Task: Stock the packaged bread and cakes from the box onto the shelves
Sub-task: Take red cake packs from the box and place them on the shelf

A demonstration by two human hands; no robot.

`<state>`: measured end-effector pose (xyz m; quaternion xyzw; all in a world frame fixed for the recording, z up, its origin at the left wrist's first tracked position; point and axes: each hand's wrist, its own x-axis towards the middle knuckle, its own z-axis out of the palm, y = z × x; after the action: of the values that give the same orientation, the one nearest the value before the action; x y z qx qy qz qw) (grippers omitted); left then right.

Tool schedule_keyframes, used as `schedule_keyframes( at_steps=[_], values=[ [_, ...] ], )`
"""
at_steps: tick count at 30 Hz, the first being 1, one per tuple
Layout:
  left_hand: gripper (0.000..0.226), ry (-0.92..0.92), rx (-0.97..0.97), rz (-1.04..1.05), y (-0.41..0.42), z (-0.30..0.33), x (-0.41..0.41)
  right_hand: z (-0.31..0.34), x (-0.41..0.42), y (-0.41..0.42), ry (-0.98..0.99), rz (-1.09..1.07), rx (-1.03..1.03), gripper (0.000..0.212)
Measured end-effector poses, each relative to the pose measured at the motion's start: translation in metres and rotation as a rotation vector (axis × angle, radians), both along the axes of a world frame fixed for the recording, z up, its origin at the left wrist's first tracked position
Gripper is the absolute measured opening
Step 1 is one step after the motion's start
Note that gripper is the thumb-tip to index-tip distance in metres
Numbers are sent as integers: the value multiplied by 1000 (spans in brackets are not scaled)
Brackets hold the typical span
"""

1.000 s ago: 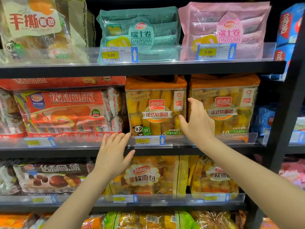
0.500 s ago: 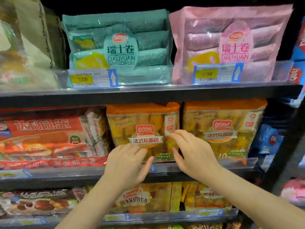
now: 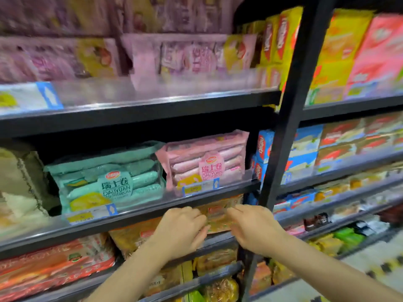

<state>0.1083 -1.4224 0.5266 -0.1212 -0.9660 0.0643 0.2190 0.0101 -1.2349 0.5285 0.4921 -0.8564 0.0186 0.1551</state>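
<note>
On the shelf (image 3: 139, 216) under the teal roll pack (image 3: 109, 184) and the pink roll pack (image 3: 207, 164), an orange bread pack (image 3: 218, 219) stands beside the black upright post (image 3: 290, 118). The left hand (image 3: 181, 232) and right hand (image 3: 255, 227) flank it, curled fingers on its two sides; the picture is too blurred to tell whether they grip it.
</note>
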Motion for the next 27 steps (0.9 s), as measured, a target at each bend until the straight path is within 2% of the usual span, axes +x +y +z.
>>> schedule_keyframes(
  at_steps=[6,9,11,16,22,27],
  values=[
    [32,-42,43,-142,76,107,-13,116,28,97,72,-288,-68,24],
    [32,-48,0,-220,125,145,-17,154,54,155,81,-440,-88,28],
    [34,-68,-12,-316,161,164,-20,171,74,198,25,-503,-116,23],
    [35,-54,-62,-592,267,192,-33,196,130,321,-114,-853,-127,31],
    [40,-110,-106,-835,424,204,-37,209,208,470,-68,-1202,-157,38],
    [54,-157,-131,-1014,565,200,-26,203,267,582,-25,-1468,-165,38]
  ],
)
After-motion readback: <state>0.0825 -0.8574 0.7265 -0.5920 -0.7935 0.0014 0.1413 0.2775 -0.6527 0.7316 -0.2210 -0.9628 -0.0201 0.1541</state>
